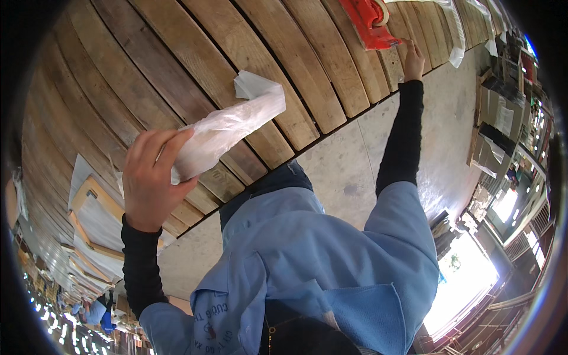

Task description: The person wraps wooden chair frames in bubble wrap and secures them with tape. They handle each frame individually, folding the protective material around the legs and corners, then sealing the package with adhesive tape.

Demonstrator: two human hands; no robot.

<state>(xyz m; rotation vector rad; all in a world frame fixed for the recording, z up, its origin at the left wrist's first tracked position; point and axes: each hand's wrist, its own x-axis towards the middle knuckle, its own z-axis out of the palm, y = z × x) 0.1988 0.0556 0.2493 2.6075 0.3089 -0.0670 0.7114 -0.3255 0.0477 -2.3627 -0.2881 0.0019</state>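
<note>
My left hand (155,171) is closed round the near end of a long bundle wrapped in thin white packing foam (228,130). The bundle lies slantwise over the wooden slats, and a loose flap of its wrap folds up at the far end. What the wrap encloses cannot be made out. Far to the right, my right arm reaches out to a red tape dispenser (368,26) carrying a roll of tape. The fingers of my right hand (414,61) are drawn together at the dispenser's near end. Anything pinched between them is too small to see.
The slatted wooden table (195,47) has narrow gaps between its boards. White strips (455,38) hang over its edge at the far right. Wooden frames (94,219) with white sheets lie on the left. Concrete floor (349,154) shows beside the table; loaded shelving (503,118) stands right.
</note>
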